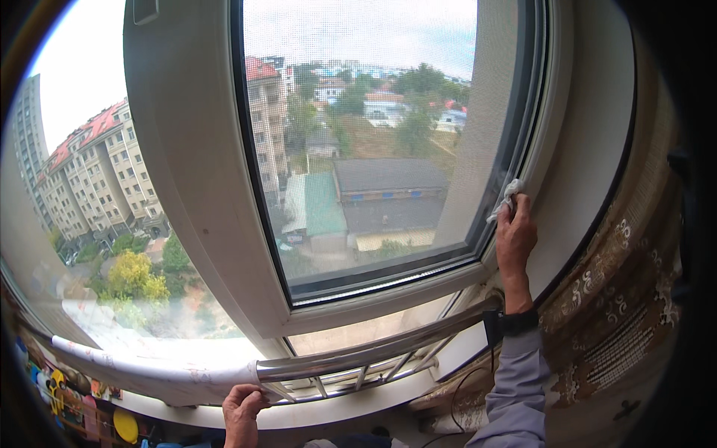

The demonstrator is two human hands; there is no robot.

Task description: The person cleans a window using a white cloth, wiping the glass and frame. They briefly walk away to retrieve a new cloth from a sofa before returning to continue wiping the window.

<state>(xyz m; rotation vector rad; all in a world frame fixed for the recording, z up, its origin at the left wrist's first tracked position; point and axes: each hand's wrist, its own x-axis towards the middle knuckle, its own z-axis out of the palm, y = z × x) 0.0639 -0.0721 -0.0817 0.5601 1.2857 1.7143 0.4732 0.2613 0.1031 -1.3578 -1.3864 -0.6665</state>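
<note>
My right hand (516, 235) grips a crumpled white cloth or wipe (508, 196) and presses it against the lower right side of the white window frame (546, 162). The window pane (381, 168) in that frame has a fine mesh screen. At the bottom left, my left hand (242, 411) has its fingertips at the edge of a white patterned cover (168, 367) wrapped over the metal railing. Whether the fingers pinch the cover is unclear. The bare steel rail (375, 347) runs right from there below the window.
A patterned brown curtain (616, 280) hangs on the right. A thin black cable (460, 400) hangs near my right sleeve. The white sill (313, 414) curves under the railing. Toys and a yellow round object (125, 425) lie at the lower left.
</note>
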